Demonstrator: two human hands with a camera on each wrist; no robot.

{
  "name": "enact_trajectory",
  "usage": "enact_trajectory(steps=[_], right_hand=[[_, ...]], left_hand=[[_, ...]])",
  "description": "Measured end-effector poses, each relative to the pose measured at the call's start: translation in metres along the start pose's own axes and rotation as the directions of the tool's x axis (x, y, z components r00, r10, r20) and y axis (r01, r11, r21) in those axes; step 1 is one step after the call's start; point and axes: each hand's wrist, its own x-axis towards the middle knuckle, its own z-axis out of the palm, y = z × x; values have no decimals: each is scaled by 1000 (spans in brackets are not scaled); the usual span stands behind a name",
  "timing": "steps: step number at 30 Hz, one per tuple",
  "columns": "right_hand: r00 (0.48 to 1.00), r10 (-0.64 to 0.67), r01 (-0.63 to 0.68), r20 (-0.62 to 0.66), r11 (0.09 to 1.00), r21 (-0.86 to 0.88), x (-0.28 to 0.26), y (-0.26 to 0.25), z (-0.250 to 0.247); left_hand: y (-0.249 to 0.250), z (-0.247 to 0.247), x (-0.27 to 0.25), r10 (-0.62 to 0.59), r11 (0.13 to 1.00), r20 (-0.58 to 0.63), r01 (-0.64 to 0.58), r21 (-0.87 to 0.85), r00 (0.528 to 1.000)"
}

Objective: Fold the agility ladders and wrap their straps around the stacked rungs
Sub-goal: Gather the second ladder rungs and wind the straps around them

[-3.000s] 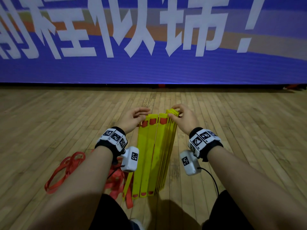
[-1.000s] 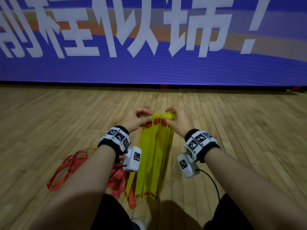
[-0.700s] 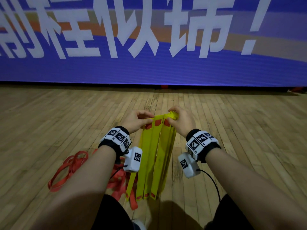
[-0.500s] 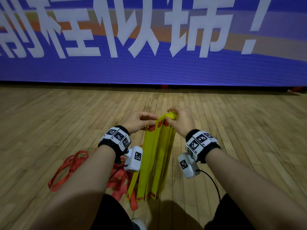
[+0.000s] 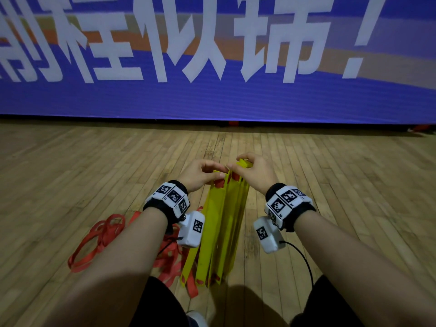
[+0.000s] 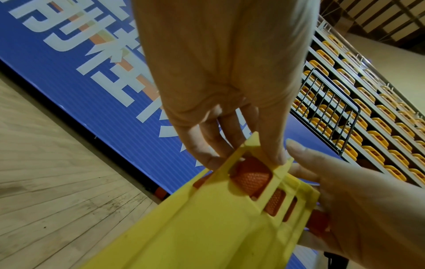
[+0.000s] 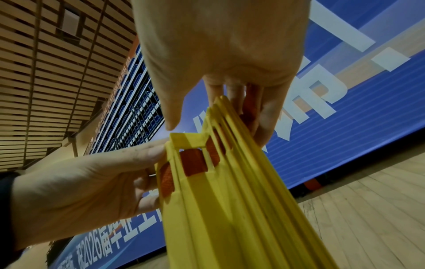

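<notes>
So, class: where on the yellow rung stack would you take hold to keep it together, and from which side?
Probably at the far end of the rung stack, clamped across its flat faces from left and right. The rungs stand on edge, fanned apart; left hand and right hand already pinch there, beside the slots threaded with strap.

Bare wooden floor (image 5: 330,185) lies open right of the yellow rungs (image 5: 224,227); red straps (image 5: 99,239) clutter the left; blue banner (image 5: 212,97) walls off the far side.
</notes>
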Motion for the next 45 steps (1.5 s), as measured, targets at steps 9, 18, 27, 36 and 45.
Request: enact_trajectory(steps=[9,18,27,36,45], right_hand=[[998,40,-42,40,998,56,2,-2,-2],[992,24,-38,120,992,121,3,-4,5],[987,-74,45,145,981,191,-4,-8,4],[979,-95,72,182,989,128,-5,-8,2],[971,-123,96,206,986,135,-3,-6,2]], left_hand=[[-9,2,5,-34,999,-132,38,30,991],[-7,9,6,-2,995,-241,27,99,970],[-8,10,8,-4,997,-217,21,76,976],[-17,1,8,132,954,-244,-56,294,961],[-19,-12,2,-72,994,-144,82,69,987]])
